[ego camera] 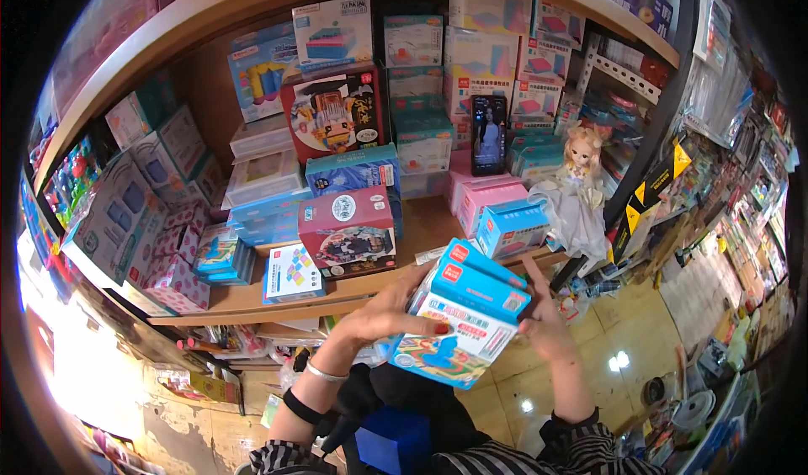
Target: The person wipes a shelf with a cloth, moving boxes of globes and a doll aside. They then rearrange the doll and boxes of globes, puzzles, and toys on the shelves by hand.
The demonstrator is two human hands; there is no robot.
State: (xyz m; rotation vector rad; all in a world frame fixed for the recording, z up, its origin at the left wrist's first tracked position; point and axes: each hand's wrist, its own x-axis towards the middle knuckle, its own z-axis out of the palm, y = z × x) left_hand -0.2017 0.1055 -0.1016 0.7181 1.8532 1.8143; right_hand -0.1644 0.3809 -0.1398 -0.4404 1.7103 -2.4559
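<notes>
Two or more blue cardboard product boxes are held together in front of the shelf edge, tilted, with printed faces up. My left hand grips them at their left side, its thumb lying across the printed front. At their right side my right hand touches the corner with its thumb, its fingers reaching up behind; how firmly it holds is hard to tell. Just beyond, a blue box stands on the wooden shelf. Farther left on the shelf lie a white-and-blue box and a small stack of blue boxes.
A maroon box stands near the shelf's front edge. A smartphone leans upright above pink boxes. Right of it sits a doll in a white dress. A dark metal post bounds the shelf; goods lie on the tiled floor.
</notes>
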